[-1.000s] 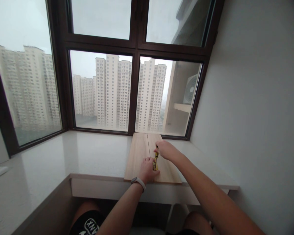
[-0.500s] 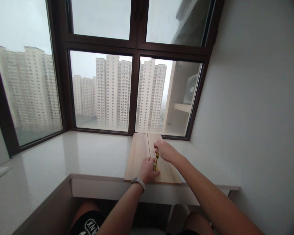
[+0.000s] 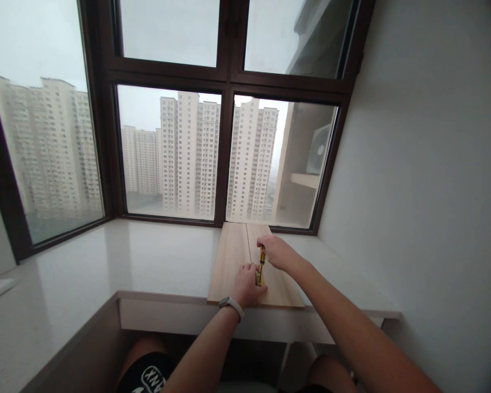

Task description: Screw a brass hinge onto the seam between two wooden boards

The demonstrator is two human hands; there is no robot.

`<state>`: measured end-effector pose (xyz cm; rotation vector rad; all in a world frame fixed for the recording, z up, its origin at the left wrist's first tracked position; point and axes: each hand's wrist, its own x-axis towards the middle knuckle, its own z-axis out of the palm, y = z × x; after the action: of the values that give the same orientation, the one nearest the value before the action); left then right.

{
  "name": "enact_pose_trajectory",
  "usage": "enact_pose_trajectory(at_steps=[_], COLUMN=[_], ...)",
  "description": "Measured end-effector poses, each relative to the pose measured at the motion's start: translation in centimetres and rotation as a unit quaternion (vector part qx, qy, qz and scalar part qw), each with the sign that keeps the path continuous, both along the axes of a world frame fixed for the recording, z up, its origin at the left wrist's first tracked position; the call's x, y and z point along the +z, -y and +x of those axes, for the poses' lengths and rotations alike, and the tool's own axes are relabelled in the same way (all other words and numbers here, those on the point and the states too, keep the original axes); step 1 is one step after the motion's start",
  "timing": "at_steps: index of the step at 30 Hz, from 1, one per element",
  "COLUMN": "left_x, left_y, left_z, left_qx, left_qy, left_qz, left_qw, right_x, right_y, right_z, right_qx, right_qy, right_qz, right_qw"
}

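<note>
Two light wooden boards (image 3: 231, 256) lie side by side on the white window sill (image 3: 155, 262), reaching from the window to the sill's front edge. My right hand (image 3: 275, 252) grips the top of a yellow-handled screwdriver (image 3: 261, 267) that stands almost upright over the seam between the boards. My left hand (image 3: 245, 285) rests on the boards at the screwdriver's tip, fingers curled around its lower end or something small there; what lies under them is hidden. A pale watch band sits on my left wrist.
A dark-framed bay window (image 3: 225, 136) rises behind the sill, with tower blocks outside. A plain white wall (image 3: 425, 180) closes the right side. The sill runs off to the left, and my knees show below its front edge.
Almost nothing: my right hand has shifted very slightly on the screwdriver's handle. The left hand and the boards stay where they were.
</note>
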<state>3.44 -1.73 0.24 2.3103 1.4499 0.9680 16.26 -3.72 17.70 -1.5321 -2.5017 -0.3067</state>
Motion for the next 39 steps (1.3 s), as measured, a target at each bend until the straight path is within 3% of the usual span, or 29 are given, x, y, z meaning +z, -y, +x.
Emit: enact_pose_trajectory(at_steps=[6, 14, 18, 25, 28, 39], left_x=[-0.01, 0.08, 0.21, 0.32, 0.38, -0.14], left_y=[-0.1, 0.05, 0.08, 0.18, 0.26, -0.17], left_z=[-0.12, -0.11, -0.14, -0.09, -0.05, -0.18], left_qx=[-0.002, 0.001, -0.003, -0.007, 0.004, -0.005], left_qy=[-0.008, -0.004, -0.01, -0.015, -0.015, -0.008], left_qz=[-0.013, -0.01, -0.012, -0.012, -0.02, -0.001], left_qw=[1.0, 1.0, 1.0, 1.0, 1.0, 1.0], right_x=[0.34, 0.63, 0.47, 0.56, 0.54, 0.86], right_y=[0.21, 0.51, 0.57, 0.24, 0.21, 0.59], right_z=[-0.22, -0.46, -0.37, -0.24, -0.36, 0.01], right_qx=[0.01, -0.092, -0.112, 0.007, 0.025, -0.116], right_qy=[0.004, 0.048, 0.05, 0.035, 0.029, 0.067], right_qz=[-0.017, -0.002, 0.011, -0.018, -0.03, 0.01], right_qw=[1.0, 0.995, 0.992, 0.999, 0.999, 0.991])
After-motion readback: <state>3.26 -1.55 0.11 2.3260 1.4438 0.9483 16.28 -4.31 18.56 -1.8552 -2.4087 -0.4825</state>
